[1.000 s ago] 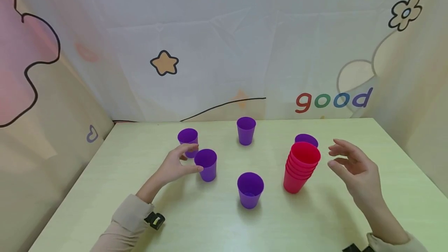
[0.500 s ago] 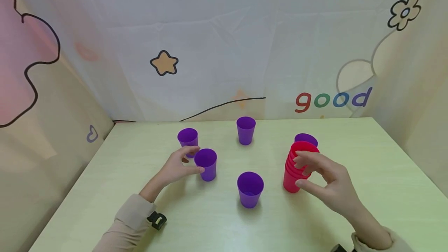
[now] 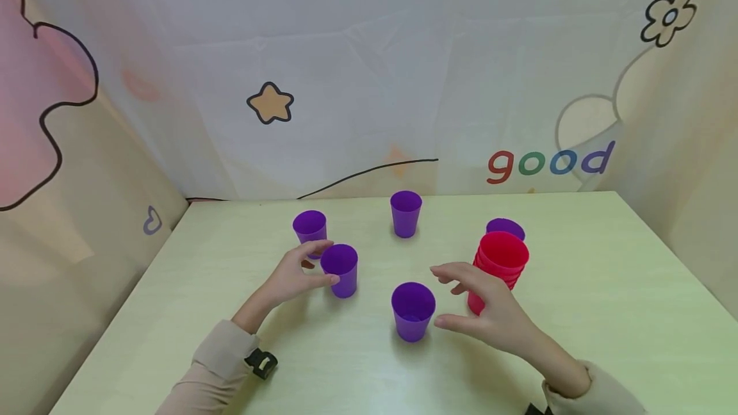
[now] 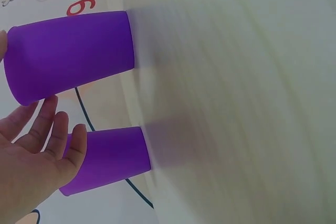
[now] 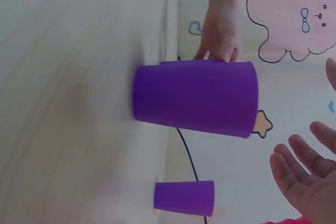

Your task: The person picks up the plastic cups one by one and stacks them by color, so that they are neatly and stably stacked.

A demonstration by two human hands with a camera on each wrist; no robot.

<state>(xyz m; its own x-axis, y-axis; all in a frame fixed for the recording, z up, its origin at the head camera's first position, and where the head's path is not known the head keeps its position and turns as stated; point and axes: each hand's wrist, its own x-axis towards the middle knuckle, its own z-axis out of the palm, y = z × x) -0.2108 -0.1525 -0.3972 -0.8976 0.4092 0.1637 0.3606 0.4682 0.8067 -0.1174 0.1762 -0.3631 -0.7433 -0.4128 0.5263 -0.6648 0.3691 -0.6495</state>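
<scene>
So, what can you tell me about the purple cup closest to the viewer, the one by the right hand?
That purple cup looks like smooth plastic, with no handle or print showing. Its wall tapers from a wide round rim to a narrower base. It stands upright on the pale table, mouth up, with nothing visible inside. The right hand is just beside it, fingers and thumb parted, with no contact visible.

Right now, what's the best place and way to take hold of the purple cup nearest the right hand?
Probably around the upper wall of that purple cup, just below the rim, coming from its right side. It stands upright and narrows toward its base, so the wider top should resist slipping through a grip. The right hand is on that side, opened toward it.
</scene>
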